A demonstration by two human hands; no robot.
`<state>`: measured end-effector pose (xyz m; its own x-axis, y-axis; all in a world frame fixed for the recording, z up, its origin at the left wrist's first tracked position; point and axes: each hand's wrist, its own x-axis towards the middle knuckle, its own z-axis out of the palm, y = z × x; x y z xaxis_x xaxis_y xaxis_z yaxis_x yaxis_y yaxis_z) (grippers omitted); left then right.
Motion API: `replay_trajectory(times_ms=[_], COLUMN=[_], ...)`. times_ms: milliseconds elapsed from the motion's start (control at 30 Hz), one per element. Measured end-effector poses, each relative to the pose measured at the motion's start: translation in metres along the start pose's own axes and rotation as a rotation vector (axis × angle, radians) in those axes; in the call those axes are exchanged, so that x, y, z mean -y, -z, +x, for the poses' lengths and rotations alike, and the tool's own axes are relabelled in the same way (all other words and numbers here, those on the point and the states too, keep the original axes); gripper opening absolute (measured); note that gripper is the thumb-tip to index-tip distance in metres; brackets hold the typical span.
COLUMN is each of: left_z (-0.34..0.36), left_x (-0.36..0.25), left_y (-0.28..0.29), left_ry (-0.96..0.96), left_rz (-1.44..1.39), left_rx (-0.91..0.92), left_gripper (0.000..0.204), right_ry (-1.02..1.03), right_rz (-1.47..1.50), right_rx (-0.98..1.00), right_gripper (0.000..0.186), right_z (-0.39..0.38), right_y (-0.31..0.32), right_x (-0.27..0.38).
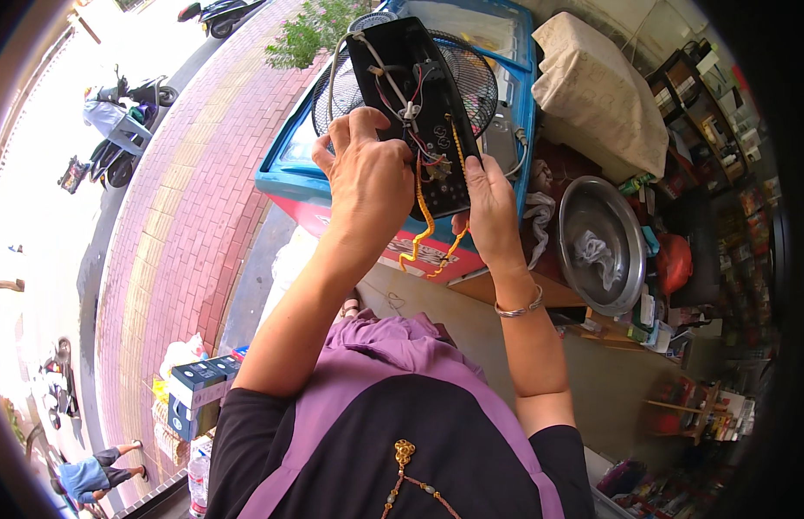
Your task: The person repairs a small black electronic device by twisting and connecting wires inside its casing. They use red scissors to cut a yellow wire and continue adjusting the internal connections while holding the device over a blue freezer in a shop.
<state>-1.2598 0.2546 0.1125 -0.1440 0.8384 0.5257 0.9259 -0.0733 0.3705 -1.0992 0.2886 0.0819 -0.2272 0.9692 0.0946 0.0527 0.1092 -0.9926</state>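
Note:
An open black plastic housing (437, 104) with wires inside is held up in front of me, its hollow side facing up. It looks like a fan's base or control box. My right hand (493, 208) grips its lower right edge, the thumb lying on the rim. My left hand (367, 173) is at its left edge, fingers curled in by the thin coloured wires; what they pinch is hidden. A yellow cord (422, 212) hangs from the lower end. Behind the housing is a round black fan grille (471, 73).
Beneath is a blue-rimmed chest freezer (285, 169). To the right stand a metal basin (568, 272) with a crumpled plastic bag and a cloth-covered box (597, 95). Stacked blue boxes (194, 385) are at lower left. A brick pavement (177, 208) with people and scooters beyond runs along the left.

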Motion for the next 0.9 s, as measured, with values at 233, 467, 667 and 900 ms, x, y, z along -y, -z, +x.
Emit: replay_trajectory(times_ms=[233,467,667,900], left_z=[-0.003,-0.004,-0.001,-0.001], left_x=[-0.004,-0.005,-0.004,-0.002], left_y=[-0.003,-0.013,-0.014,-0.013], left_ry=[0.056,-0.048,0.007,-0.001], left_rz=[-0.018,0.091,0.005,0.026], left_rx=[0.005,-0.147,-0.109,-0.089], left_gripper=[0.013,0.006,0.007,0.011], right_ry=[0.029,0.014,0.113,0.085], right_rz=[-0.029,-0.048,-0.122,-0.151], right_rx=[-0.035,-0.044,-0.126,-0.084], right_gripper=[0.038,0.037,0.032,0.03], right_z=[-0.002,-0.003,0.0,-0.002], right_y=[-0.002,0.001,0.0,0.0], right_x=[-0.001,0.003,-0.013,-0.005])
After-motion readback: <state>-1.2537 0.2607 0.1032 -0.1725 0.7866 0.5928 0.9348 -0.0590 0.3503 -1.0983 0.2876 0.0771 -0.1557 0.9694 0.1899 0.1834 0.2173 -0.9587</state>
